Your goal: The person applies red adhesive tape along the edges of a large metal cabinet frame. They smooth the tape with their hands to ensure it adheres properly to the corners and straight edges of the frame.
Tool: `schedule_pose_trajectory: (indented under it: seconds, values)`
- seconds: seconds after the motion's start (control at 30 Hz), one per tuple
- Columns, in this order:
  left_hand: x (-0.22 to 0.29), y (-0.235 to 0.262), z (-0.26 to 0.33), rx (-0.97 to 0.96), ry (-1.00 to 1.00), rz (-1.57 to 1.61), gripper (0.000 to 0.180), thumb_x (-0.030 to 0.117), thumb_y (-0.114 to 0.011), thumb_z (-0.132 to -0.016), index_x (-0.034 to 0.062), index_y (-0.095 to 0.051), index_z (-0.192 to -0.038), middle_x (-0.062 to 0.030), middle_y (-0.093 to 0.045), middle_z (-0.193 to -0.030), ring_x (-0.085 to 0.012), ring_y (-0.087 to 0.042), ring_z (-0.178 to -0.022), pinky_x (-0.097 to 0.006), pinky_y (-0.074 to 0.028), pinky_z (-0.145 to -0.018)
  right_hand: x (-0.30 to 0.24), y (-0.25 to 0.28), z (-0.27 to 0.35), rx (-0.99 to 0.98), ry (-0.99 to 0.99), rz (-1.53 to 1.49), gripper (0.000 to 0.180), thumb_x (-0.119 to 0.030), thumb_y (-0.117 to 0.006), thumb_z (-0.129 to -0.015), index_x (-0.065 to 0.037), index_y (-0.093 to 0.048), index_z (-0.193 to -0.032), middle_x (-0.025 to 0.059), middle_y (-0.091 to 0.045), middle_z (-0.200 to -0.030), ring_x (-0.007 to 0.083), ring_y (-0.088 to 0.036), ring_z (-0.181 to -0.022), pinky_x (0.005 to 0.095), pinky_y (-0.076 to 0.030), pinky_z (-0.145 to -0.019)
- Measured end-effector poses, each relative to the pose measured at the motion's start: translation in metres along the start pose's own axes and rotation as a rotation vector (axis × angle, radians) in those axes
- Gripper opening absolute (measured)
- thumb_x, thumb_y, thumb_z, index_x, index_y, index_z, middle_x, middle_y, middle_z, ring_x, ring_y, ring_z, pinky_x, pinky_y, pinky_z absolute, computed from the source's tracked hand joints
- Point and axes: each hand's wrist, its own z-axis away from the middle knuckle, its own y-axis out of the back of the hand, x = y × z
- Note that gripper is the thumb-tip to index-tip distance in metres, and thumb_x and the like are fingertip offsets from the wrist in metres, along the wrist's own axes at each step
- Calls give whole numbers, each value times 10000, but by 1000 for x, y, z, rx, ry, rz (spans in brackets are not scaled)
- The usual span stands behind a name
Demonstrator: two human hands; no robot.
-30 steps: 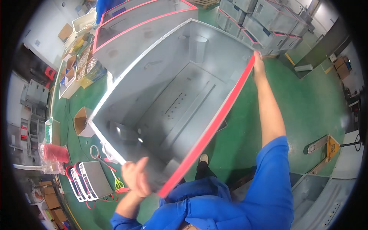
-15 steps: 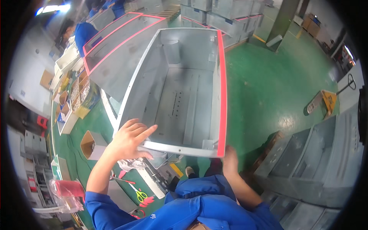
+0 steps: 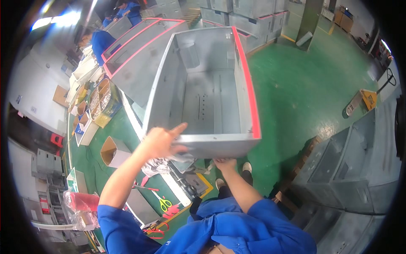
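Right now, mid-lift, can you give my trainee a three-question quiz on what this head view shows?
1. True or false: the grey metal cabinet is open toward the camera and has nothing loose inside.
2. Which edge of the cabinet carries the pink strip? A) the near edge B) the right edge C) the back wall
3. Where does each hand touch the cabinet?

Key
1. True: its bare grey interior shows, with only a row of holes in the back panel.
2. B.
3. The left hand lies on the near rim at its left corner, finger stretched along it; the right hand is under the near edge, from below.
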Motion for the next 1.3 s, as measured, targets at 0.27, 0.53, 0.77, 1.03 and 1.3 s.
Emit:
schedule_pose_trajectory:
  seconds: [0.27,0.53,0.77,1.03,1.3]
  values:
    - [75,10,-8,97,-282,442,764,315,-659,-745,13,-265,-1325,-240,-545,-1048,-366,-554,-942,-406,-440,-832,-110,-2,49,-731,-58,361,505,-446,-375,-862,-101,-459,-1221,120,-503,-1184,268,-464,-1103,482,-414,-874]
    - [-70,-135,41,904,703,331,399,92,-621,-745,59,-518,-1129,-128,-513,-1121,-298,-515,-1004,-351,-437,-823,-193,-47,86,-358,272,594,503,-439,-376,-866,-95,-454,-1225,123,-498,-1187,269,-462,-1105,478,-413,-879]
    - [-83,-265,40,511,866,214,505,47,-579,-616,212,-589,-1093,-174,-491,-1108,-351,-494,-990,-408,-428,-855,-252,-67,89,-198,490,713,502,-432,-377,-870,-89,-449,-1229,126,-494,-1189,269,-461,-1107,474,-412,-882]
    - [-114,-134,90,75,1336,35,568,188,-694,-617,200,-539,-1164,-126,-462,-1243,-324,-460,-1121,-419,-421,-881,-288,-92,80,-154,604,714,500,-425,-377,-874,-82,-443,-1233,129,-490,-1192,269,-459,-1109,470,-410,-887]
    - [-61,21,-126,419,-397,-130,554,308,-687,-592,30,-514,-1039,-153,-512,-1052,-334,-489,-1004,-414,-407,-887,-309,-102,80,-121,731,695,499,-417,-378,-878,-75,-438,-1236,133,-486,-1195,269,-457,-1110,466,-409,-891]
